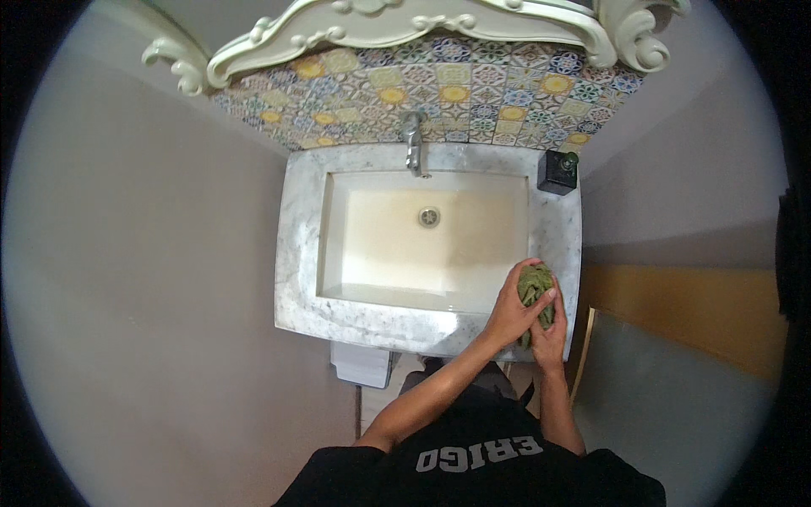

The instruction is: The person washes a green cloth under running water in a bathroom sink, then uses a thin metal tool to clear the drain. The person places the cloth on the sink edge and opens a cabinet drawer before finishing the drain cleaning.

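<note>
A crumpled green cloth (pixel 534 284) is bunched between my two hands, over the right front part of the marble counter (pixel 297 253). My left hand (pixel 509 311) presses on it from the left, its thumb laid across the front of the bundle. On the right side, my right hand (pixel 552 335) wraps round the same cloth, and a bit of it hangs below between the palms. The white rectangular sink (pixel 380 245) lies to the left of my hands, with a round metal drain (pixel 429 217) toward its back.
A chrome faucet (pixel 412 144) stands behind the basin. At the back right corner sits a black square dispenser (pixel 557 172). Patterned tiles (pixel 456 93) and an ornate white frame (pixel 507 27) rise behind. A grey wall (pixel 169 253) borders the left; a white bin-like object (pixel 361 363) is below the counter.
</note>
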{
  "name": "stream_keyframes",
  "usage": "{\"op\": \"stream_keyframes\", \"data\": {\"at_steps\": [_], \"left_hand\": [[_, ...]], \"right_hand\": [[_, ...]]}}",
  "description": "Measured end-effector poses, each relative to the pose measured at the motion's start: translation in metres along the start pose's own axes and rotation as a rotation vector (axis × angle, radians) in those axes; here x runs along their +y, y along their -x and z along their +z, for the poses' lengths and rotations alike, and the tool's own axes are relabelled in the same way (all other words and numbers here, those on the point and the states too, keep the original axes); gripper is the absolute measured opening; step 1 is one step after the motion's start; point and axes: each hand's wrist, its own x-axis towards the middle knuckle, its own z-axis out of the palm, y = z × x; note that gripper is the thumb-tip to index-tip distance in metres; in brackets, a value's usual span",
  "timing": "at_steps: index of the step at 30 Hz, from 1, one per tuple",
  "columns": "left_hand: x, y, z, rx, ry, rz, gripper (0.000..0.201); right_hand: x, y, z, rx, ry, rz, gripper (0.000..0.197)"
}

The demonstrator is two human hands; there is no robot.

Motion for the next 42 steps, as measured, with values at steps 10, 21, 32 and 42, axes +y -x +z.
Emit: {"op": "stream_keyframes", "data": {"at_steps": [10,21,32,42], "left_hand": [[-0.002,0.116,-0.080,-0.296,-0.002,-0.038,0.054],[-0.302,0.377,-0.203,0.247,0.277,-0.609,0.024],[-0.485,0.393,-0.232,0.787,-0.233,-0.784,0.028],[-0.686,0.315,-0.302,1.200,0.367,-0.899,0.024]], "right_hand": [[0.013,0.039,-0.038,0.059,0.872,-0.252,0.083],[0.046,0.072,-0.057,0.202,1.209,-0.449,0.090],[0.049,0.100,-0.037,0.244,1.176,-0.599,0.075],[0.039,0.160,-0.025,0.239,1.245,-0.629,0.064]]}}
